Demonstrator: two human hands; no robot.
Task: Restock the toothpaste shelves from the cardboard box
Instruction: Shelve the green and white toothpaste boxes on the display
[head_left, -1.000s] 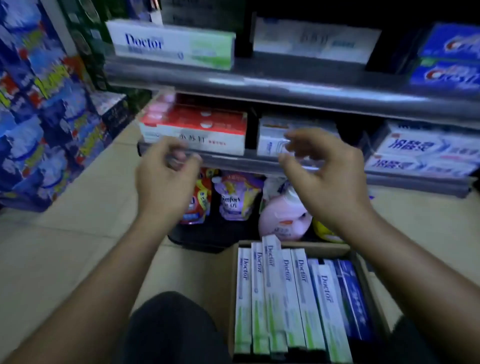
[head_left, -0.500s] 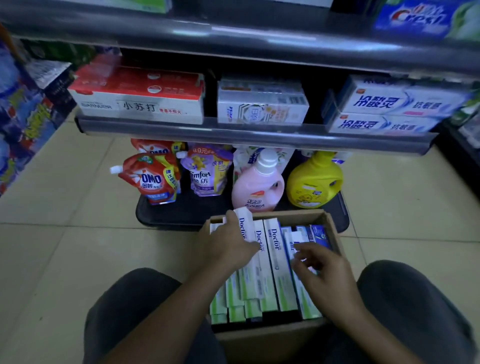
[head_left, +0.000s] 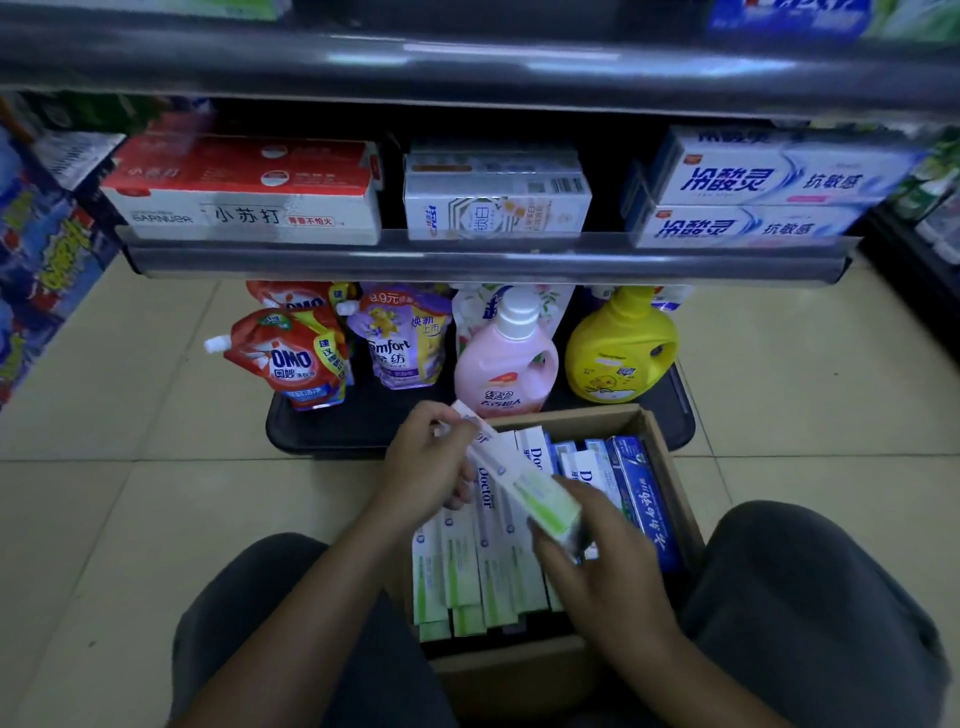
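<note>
The left hand (head_left: 428, 467) has its fingers curled round the far end of a white-and-green Doctor carton (head_left: 522, 480), and the right hand (head_left: 602, 566) closes on its green near end. The carton lies slantwise from 11 o'clock to 5 o'clock, held just above the packed row of Doctor cartons (head_left: 483, 561) in the cardboard box (head_left: 582, 415) at 6 o'clock, between the person's knees. The step in hand, I judge, is drawing one carton free for the shelf. To do it well, lift it clear along its length so its edges do not drag the neighbours up, then let one hand take it near the middle for the reach. Blue cartons (head_left: 644, 499) stand toward 3 o'clock within the box and need not be disturbed. At 12 o'clock the middle shelf (head_left: 467, 260) carries red-and-white cartons (head_left: 244, 192), a Crest pack (head_left: 493, 202) and blue-and-white cartons (head_left: 769, 192). No Doctor row shows there, so its place probably lies higher, past the upper shelf (head_left: 467, 67). Set it label outward, flush with the front rail.
</note>
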